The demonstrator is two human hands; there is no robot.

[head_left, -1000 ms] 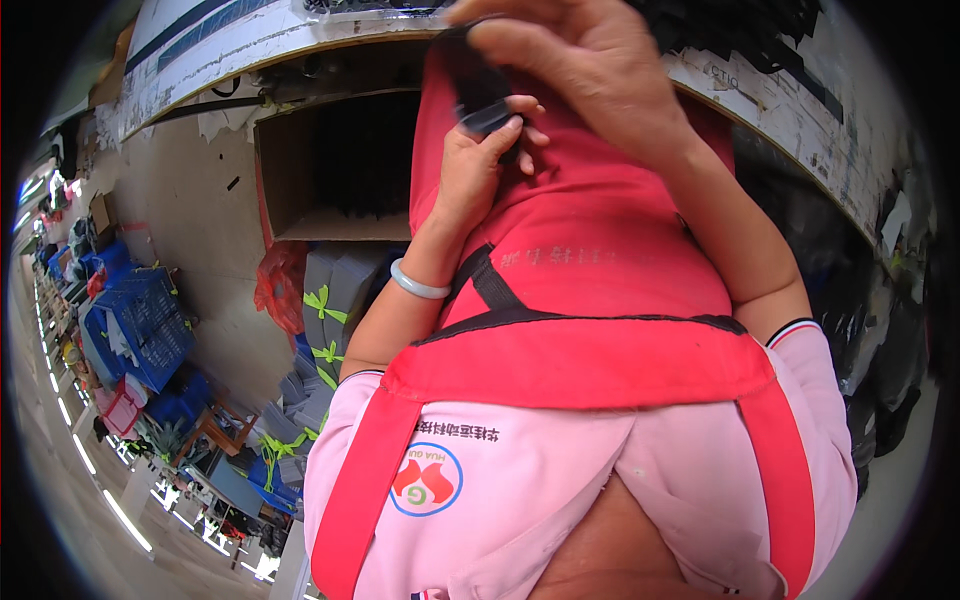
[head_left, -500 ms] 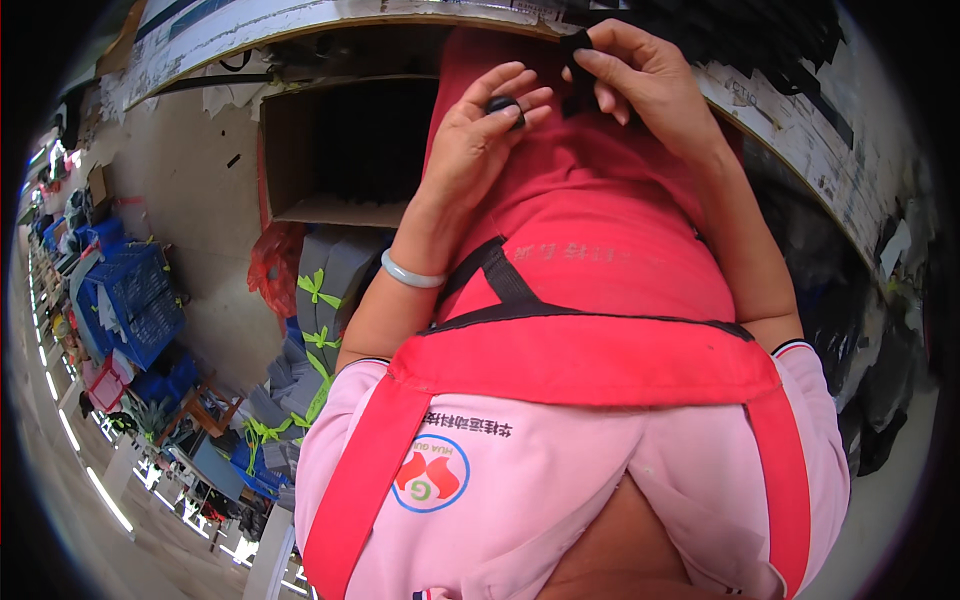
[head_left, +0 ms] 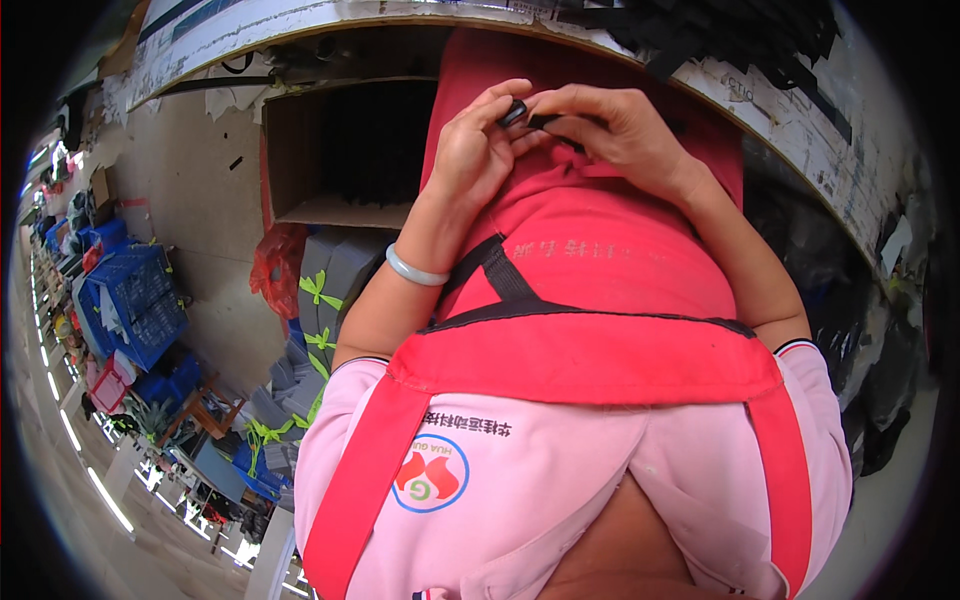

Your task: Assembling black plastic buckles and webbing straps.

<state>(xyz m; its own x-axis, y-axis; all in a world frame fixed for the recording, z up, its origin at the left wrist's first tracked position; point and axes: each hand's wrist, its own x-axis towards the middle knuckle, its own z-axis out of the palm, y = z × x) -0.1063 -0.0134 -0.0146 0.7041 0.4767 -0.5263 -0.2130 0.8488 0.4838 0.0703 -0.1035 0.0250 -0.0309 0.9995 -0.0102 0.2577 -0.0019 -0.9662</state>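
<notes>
Over the lap of my red apron [head_left: 600, 220], both hands are close together. My left hand [head_left: 468, 155], palm turned up, has its fingers closed on a small glossy black piece [head_left: 513, 112]; its exact kind is too small to tell. My right hand [head_left: 630, 135] pinches a short black strip [head_left: 543, 121] between thumb and fingers, most of it hidden by the hand. The strip's end is right beside the black piece, and I cannot tell whether they touch.
A worktable edge [head_left: 800, 160] curves across the top, with a heap of black straps [head_left: 740, 35] at its right. Below it stands a cardboard box [head_left: 345, 212] of dark contents. At left are a red plastic bag [head_left: 277, 270], grey bundles [head_left: 345, 262] tied with yellow-green ribbon, and blue crates [head_left: 145, 310].
My right hand has come down and left from the table edge, bringing the black strip to my left hand. My left hand has shifted slightly, its fingers drawn closer round the black piece.
</notes>
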